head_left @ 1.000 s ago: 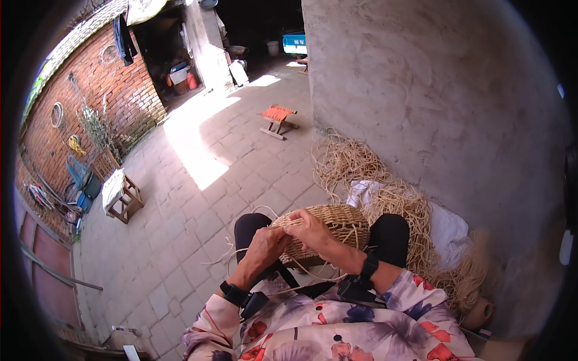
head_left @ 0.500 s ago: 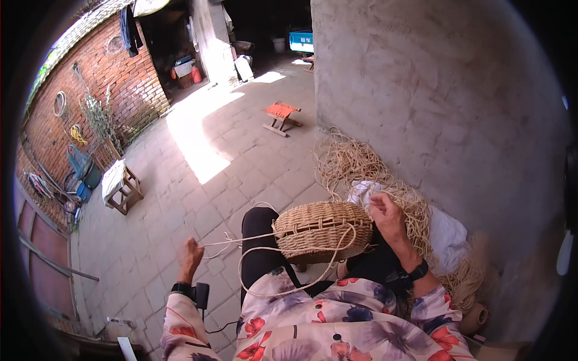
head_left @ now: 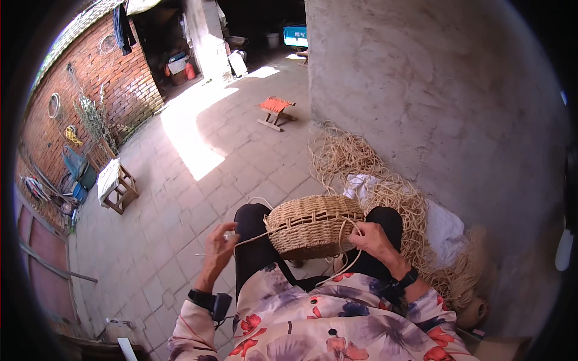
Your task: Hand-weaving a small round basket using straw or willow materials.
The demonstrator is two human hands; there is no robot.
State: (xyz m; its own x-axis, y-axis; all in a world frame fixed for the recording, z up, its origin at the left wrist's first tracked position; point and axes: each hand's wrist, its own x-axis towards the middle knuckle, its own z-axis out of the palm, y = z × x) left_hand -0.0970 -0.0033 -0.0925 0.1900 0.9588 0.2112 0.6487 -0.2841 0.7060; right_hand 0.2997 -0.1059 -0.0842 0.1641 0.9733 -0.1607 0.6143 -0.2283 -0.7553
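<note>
A round woven straw-coloured basket (head_left: 313, 240) rests between my knees, its side facing up and a gap running across the weave. A natural-fibre cord (head_left: 256, 239) runs from its left end to my left hand (head_left: 220, 245), whose curled fingers are round it; a short tail sticks out beyond that hand. At the basket's right end, my right hand (head_left: 372, 240) pinches a loop of the cord between thumb and fingers. More cord droops from there toward my lap. Part of the grip is hidden behind the fingers on each side.
Piles of loose cord (head_left: 349, 153) and a white sack (head_left: 444, 231) lie along the grey wall (head_left: 433, 90) at right. An orange-topped folding stool (head_left: 277, 105) stands ahead on the paving. A covered wooden stool (head_left: 117, 186) is at left, near a brick wall (head_left: 114, 78).
My left hand has come in from the far left toward the knee, and the cord stretch is shorter. My right hand has dropped to the basket's right end. The large cord loop has shrunk.
</note>
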